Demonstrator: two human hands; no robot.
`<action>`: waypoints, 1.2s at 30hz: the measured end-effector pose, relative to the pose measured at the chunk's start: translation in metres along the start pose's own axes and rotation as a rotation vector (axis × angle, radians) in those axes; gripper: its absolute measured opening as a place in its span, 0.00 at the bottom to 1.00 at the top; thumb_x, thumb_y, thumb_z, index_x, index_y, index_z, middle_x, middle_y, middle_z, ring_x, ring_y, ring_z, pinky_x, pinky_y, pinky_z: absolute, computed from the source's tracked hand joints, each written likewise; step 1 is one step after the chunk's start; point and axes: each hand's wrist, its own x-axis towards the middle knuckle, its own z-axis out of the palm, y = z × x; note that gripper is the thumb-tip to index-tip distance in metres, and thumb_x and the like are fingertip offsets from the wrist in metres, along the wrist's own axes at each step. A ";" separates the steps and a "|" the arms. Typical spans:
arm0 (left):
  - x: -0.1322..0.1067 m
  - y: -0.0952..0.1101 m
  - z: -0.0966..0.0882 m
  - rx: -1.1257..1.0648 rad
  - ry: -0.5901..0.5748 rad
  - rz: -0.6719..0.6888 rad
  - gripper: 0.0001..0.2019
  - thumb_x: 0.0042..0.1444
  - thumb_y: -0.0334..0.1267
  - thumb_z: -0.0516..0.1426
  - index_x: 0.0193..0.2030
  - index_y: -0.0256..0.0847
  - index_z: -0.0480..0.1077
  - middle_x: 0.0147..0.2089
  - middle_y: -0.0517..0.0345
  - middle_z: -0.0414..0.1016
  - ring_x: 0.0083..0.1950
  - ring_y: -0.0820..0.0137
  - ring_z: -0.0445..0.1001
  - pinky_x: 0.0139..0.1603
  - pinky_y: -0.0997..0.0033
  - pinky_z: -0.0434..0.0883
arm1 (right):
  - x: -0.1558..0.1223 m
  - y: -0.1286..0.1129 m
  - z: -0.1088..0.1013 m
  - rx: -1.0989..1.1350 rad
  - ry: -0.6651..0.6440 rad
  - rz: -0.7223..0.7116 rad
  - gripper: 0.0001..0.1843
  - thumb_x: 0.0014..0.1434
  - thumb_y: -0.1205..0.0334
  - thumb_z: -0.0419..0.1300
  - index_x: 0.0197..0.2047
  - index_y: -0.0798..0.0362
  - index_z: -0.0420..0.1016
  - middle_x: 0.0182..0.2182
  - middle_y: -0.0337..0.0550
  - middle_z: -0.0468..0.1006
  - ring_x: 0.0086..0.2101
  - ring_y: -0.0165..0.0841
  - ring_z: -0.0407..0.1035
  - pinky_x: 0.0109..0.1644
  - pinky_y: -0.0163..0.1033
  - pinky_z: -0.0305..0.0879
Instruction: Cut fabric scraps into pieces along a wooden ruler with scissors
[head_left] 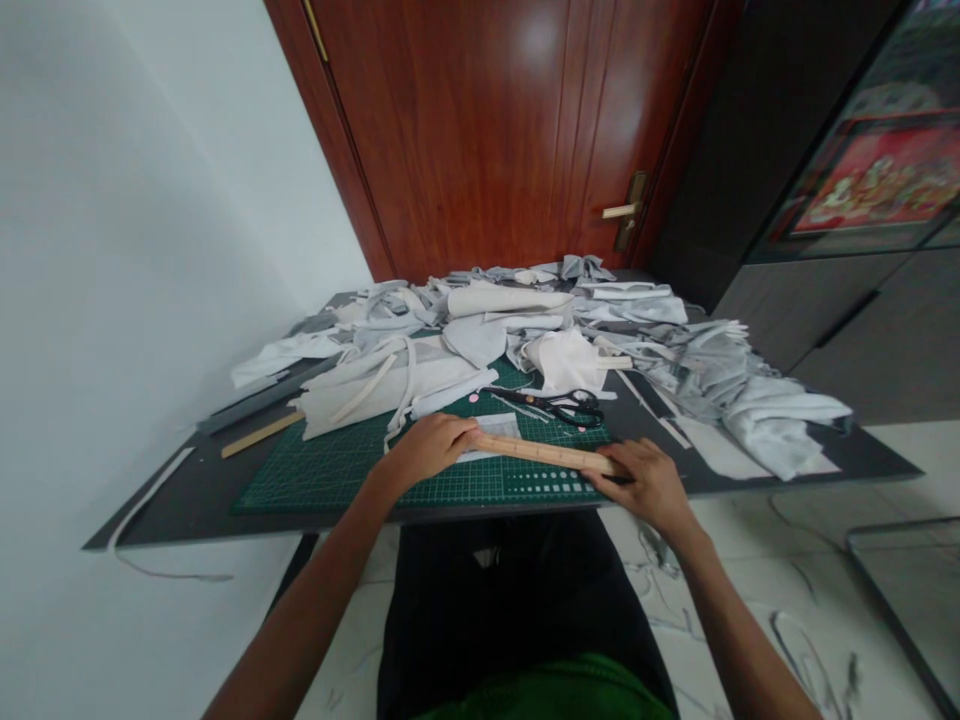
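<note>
A wooden ruler (541,452) spans the space between my two hands, over the green cutting mat (315,480). My left hand (431,445) pinches its left end; my right hand (641,478) grips the right end, fingers closed around it. Partly under the ruler lies a small pale piece of fabric (499,425) on the mat. Just beyond the ruler rest black-handled scissors (566,405), pointing left. A small pink disc (474,397) sits near the scissors' tip.
White and grey fabric heaps (510,300) cover the table's back, with another pile (750,390) at right. A wooden strip (262,435) lies left of the mat. The dark table (172,510) stands against a white wall and a brown door (495,130). Scraps (810,660) litter the floor.
</note>
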 end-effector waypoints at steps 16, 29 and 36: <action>0.004 0.012 -0.021 -0.034 -0.219 -0.039 0.22 0.71 0.54 0.50 0.33 0.43 0.74 0.27 0.60 0.72 0.30 0.69 0.70 0.33 0.70 0.54 | -0.001 0.002 -0.001 -0.019 0.067 -0.113 0.20 0.69 0.44 0.61 0.41 0.55 0.79 0.27 0.43 0.77 0.28 0.35 0.69 0.36 0.41 0.61; 0.000 -0.004 -0.027 -0.420 -0.411 -0.032 0.30 0.71 0.58 0.46 0.23 0.40 0.66 0.22 0.60 0.69 0.25 0.73 0.67 0.33 0.73 0.62 | -0.001 0.002 -0.002 0.029 0.009 -0.116 0.20 0.68 0.44 0.61 0.41 0.54 0.79 0.28 0.44 0.77 0.29 0.37 0.71 0.35 0.41 0.63; -0.013 -0.020 -0.034 -0.535 -0.470 -0.115 0.29 0.69 0.61 0.48 0.29 0.39 0.71 0.22 0.61 0.70 0.21 0.75 0.65 0.26 0.75 0.62 | -0.001 0.002 -0.003 0.049 0.013 -0.119 0.18 0.68 0.46 0.62 0.41 0.54 0.79 0.29 0.44 0.78 0.29 0.37 0.72 0.35 0.41 0.64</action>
